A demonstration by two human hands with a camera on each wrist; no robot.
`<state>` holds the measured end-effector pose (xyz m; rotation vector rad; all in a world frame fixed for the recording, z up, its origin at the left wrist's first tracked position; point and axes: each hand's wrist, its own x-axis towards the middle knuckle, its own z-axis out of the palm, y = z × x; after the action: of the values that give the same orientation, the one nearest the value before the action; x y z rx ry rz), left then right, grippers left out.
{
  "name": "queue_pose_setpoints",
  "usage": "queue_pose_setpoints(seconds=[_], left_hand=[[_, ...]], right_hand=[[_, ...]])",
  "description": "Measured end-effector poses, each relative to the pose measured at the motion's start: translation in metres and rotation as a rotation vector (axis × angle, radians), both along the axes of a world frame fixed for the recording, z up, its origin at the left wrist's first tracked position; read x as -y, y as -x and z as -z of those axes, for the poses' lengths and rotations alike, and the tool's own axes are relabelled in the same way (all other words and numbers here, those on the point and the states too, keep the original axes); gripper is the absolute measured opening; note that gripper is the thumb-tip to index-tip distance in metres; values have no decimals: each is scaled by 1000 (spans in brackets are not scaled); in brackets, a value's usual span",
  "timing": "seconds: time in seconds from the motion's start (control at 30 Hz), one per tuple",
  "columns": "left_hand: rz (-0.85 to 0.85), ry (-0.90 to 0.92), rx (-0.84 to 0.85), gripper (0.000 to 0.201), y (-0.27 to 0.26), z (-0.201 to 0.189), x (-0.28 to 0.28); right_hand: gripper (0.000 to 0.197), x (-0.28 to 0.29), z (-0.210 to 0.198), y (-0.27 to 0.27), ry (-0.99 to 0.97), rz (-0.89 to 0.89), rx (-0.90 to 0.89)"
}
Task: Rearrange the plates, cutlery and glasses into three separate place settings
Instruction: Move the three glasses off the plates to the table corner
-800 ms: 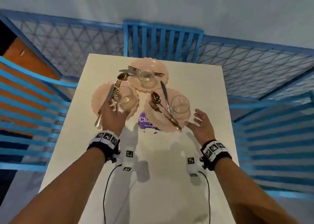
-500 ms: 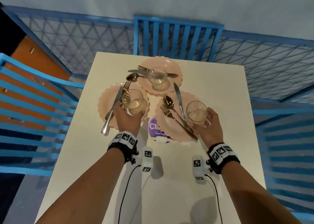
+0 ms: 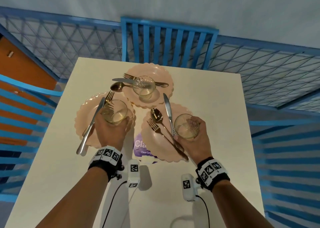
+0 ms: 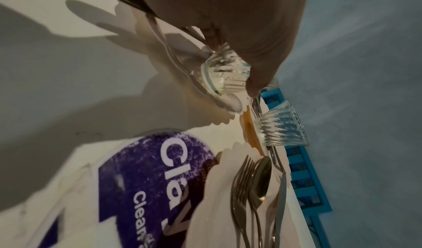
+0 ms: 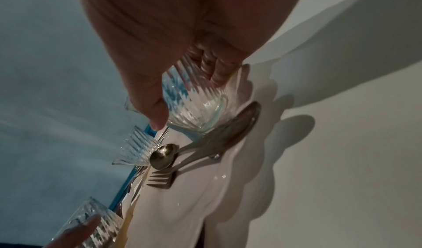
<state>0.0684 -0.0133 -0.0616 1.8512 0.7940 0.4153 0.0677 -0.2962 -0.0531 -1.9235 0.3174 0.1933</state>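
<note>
Three scalloped pink plates huddle at the middle of the white table: a left plate (image 3: 83, 117), a far plate (image 3: 161, 72) and a right plate (image 3: 155, 141). Each carries a knife, fork and spoon. My left hand (image 3: 110, 132) grips the ribbed glass (image 3: 114, 111) on the left plate; the same glass (image 4: 224, 75) shows in the left wrist view. My right hand (image 3: 195, 141) grips the glass (image 3: 186, 126) on the right plate, also the glass (image 5: 196, 107) in the right wrist view. A third glass (image 3: 144, 86) stands free on the far plate.
A purple-labelled white packet (image 3: 142, 150) lies under the right plate's near-left edge. Blue slatted chairs (image 3: 168, 42) stand at the far end and at both sides of the table (image 3: 216, 106). A blue lattice railing runs behind.
My right hand went from open beside the right plate to gripping its glass. My left hand closed round the left glass. The head camera shifted, so the table sits more central.
</note>
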Motion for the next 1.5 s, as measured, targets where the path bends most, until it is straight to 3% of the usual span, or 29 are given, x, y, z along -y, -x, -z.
queue_pose_setpoints(seconds=[0.2, 0.37, 0.5, 0.7, 0.9, 1.1, 1.5], left_hand=[[26, -28, 28, 78, 7, -30, 17], [275, -33, 109, 76, -20, -77, 81], [415, 22, 171, 71, -74, -85, 151], [541, 69, 187, 66, -156, -54, 241], [532, 115, 140, 66, -212, -9, 287], [495, 74, 113, 69, -232, 15, 307], [512, 115, 77, 70, -242, 24, 316]], right_hand=[[89, 7, -15, -6, -112, 0, 36], [87, 51, -29, -34, -138, 81, 128], [83, 100, -34, -82, -104, 132, 204], [79, 152, -17, -162, -106, 195, 244], [74, 175, 8, -214, -118, 215, 268], [75, 188, 23, -234, -65, 244, 264], [78, 188, 33, -236, -60, 258, 252]])
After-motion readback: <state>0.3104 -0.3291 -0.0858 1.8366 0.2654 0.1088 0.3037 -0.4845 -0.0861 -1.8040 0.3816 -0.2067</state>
